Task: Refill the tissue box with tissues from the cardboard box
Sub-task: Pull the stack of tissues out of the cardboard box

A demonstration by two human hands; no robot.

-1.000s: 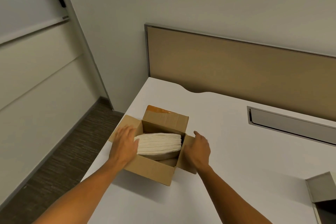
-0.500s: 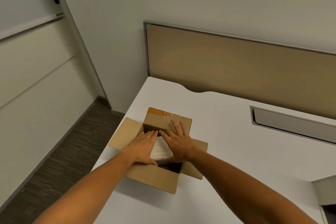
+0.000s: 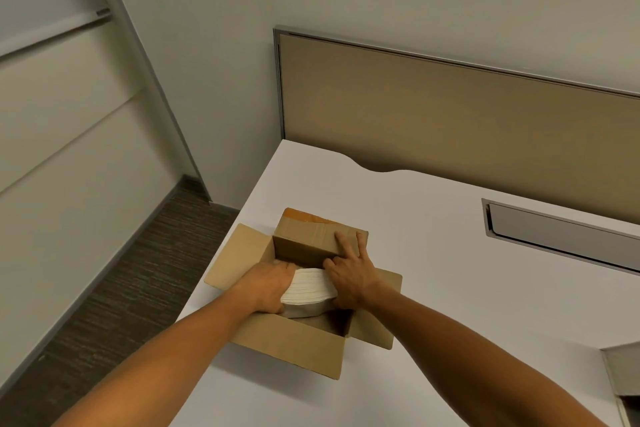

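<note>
An open brown cardboard box (image 3: pixel 294 343) stands near the left edge of the white desk (image 3: pixel 433 288), flaps spread outward. Inside lies a thick stack of white tissues (image 3: pixel 310 286). My left hand (image 3: pixel 268 284) curls around the stack's left end. My right hand (image 3: pixel 349 270) presses on the stack's right end, with two fingers stretched up against the box's far flap. The stack is bent slightly between both hands. A grey metal tissue box (image 3: pixel 623 378) shows only as a corner at the lower right edge.
A tan partition panel (image 3: pixel 450 121) runs along the back of the desk. A recessed grey cable tray (image 3: pixel 561 239) sits in the desktop at the right. The desk's left edge drops to a dark carpeted floor (image 3: pixel 114 288) beside a white wall.
Both hands have gone from the box's outer sides to on top of the tissues, and now close around the two ends of the stack.
</note>
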